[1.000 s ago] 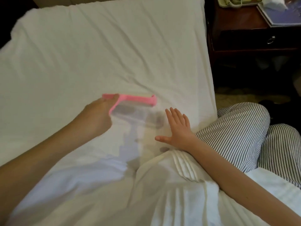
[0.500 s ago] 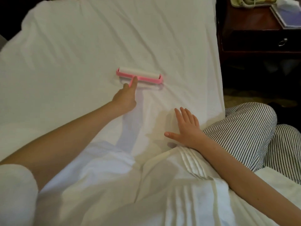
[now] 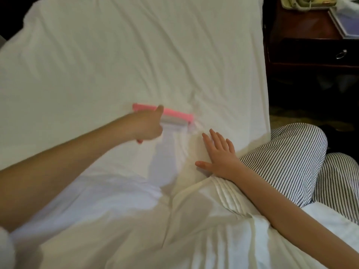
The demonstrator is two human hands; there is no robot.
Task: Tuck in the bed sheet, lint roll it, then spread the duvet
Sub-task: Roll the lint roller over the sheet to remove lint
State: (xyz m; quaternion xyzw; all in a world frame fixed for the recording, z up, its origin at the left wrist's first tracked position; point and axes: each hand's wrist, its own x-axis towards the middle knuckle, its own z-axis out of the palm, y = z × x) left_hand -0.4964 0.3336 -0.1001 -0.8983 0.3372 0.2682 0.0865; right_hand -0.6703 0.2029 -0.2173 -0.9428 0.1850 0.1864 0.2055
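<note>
1. Two bare forearms reach up from the bottom of the frame, one from the lower left and one from the lower right, over a white duvet (image 3: 194,230) bunched across the lower part of the picture, with a band of stitched pleats just below the right wrist.
2. At the right edge, knees in striped trousers (image 3: 287,152) lie against the side of the mattress.
3. Right of centre, the right hand (image 3: 219,156) lies palm down on the bed sheet (image 3: 136,55), fingers straight and spread, thumb pointing toward the left of the frame.
4. Just left of centre, the left hand (image 3: 145,125) is curled round the handle of the pink lint roller (image 3: 174,118). One finger is stretched up toward the pink frame, and the handle's end shows below the fist. Both are blurred.
5. The roller's pale drum lies on the sheet near the right hand's fingertips, not touching them.
6. Beyond, the creased white sheet fills the upper left and centre.
7. In the upper right stands a dark wooden nightstand (image 3: 310,32) with a ring pull (image 3: 341,54), bearing a telephone (image 3: 303,2) and a booklet (image 3: 345,22).
</note>
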